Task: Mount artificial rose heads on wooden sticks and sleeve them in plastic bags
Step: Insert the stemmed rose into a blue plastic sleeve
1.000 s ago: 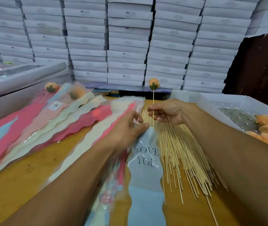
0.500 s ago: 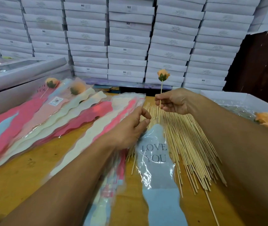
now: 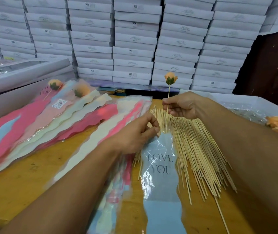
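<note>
Sleeving is the step in hand: the right hand (image 3: 180,105) pinches the wooden stick (image 3: 168,105) upright, its peach rose head (image 3: 170,78) on top, over the stick pile (image 3: 194,146) mid-desk. The left hand (image 3: 140,132) pinches the mouth of the "LOVE YOU" plastic bag (image 3: 160,166). Best to hold that mouth open and guide the stick's bare end straight in

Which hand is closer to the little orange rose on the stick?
The right hand. It pinches the thin wooden stick just below the orange artificial rose head. The left hand is lower, pinching the top of the clear blue "LOVE YOU" plastic bag.
</note>
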### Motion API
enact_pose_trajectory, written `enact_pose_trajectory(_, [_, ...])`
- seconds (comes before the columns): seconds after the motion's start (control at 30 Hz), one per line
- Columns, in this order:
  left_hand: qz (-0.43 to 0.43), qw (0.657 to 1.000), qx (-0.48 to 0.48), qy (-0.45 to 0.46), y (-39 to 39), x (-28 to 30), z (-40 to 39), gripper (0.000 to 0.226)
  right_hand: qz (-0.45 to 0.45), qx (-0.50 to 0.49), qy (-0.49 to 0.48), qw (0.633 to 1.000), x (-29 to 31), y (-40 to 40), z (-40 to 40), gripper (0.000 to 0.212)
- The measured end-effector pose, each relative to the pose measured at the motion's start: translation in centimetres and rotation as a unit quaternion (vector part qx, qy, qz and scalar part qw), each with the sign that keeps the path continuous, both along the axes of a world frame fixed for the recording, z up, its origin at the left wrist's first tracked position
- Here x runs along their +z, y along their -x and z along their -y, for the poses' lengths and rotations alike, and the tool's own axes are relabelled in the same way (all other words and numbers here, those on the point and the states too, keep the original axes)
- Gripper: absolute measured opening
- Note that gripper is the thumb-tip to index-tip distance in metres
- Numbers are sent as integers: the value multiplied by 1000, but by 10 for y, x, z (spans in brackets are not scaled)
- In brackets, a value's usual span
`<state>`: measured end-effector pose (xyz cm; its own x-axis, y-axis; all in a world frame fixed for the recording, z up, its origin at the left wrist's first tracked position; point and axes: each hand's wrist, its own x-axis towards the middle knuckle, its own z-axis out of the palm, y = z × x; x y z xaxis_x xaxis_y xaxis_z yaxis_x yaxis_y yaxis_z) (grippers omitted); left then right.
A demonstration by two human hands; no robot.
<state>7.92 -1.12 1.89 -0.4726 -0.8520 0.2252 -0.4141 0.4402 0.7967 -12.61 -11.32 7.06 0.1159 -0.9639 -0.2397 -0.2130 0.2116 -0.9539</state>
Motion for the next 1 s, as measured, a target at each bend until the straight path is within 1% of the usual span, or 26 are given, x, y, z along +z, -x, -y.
enact_pose_trajectory(0.13, [-23, 997, 34, 60, 0, 2, 4, 4, -7, 4, 1, 1000, -2, 0, -1, 15])
enact_pose_trajectory(0.2, [-52, 994, 48, 77, -1, 4, 4, 8, -10, -1, 3, 1000, -3, 0, -1, 15])
enact_pose_trajectory(0.27, [-73, 993, 43, 81, -2, 5, 5, 10, -10, -10, 6, 1000, -3, 2, 1, 15])
enact_pose_trajectory(0.43, [-79, 995, 39, 40, -3, 3, 4, 2, -1, -43, 22, 999, -4, 6, 5, 16])
enact_pose_trajectory(0.53, [-81, 996, 34, 31, -3, 4, 2, 4, 4, -59, 27, 998, -6, 8, 6, 16])
enact_pose_trajectory(0.6, [-106, 994, 19, 28, -3, 7, 0, 12, 9, -66, 27, 997, -7, 8, 6, 16])
enact_pose_trajectory(0.67, [-153, 988, -12, -2, -5, 8, 0, 18, 16, -70, 26, 997, -8, 9, 5, 15])
enact_pose_trajectory(0.73, [-197, 978, -46, -48, -7, 8, 0, 18, 22, -71, 24, 997, -9, 9, 5, 14])
enact_pose_trajectory(0.77, [-204, 975, -58, -65, -7, 7, 0, 16, 22, -71, 23, 997, -10, 9, 6, 15])
enact_pose_trajectory(0.93, [-153, 984, -80, -52, -4, 6, -1, 4, 26, -82, 26, 996, -8, 10, 9, 14])
enact_pose_trajectory(1.0, [-148, 984, -84, -47, -5, 5, -1, 3, 37, -96, 33, 994, -6, 12, 11, 15])
